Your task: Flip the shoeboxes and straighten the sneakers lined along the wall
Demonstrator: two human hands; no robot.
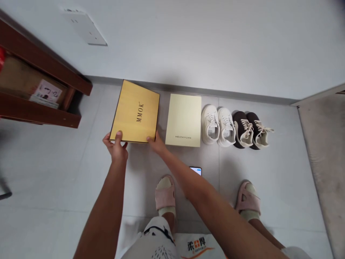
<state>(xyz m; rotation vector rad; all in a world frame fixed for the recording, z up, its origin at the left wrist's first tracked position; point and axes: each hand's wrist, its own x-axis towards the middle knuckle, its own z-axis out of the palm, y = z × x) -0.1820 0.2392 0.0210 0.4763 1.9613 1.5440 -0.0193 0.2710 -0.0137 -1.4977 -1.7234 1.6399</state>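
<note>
A golden-brown shoe box marked MMOK point(136, 111) is lifted slightly off the floor, tilted, near the wall. My left hand point(116, 145) grips its near left corner, thumb on the lid. My right hand point(156, 143) holds the near right corner, fingers under the edge. Right beside it on the floor lies a pale yellow box marked MEIZHIYUAN point(184, 119).
A pair of white sneakers point(218, 125) and a pair of dark brown sneakers point(250, 130) stand in a row right of the boxes, along the wall. A phone point(196, 170) lies on the tiles by my pink slippers point(165, 194). A wooden shelf point(40, 93) stands at left.
</note>
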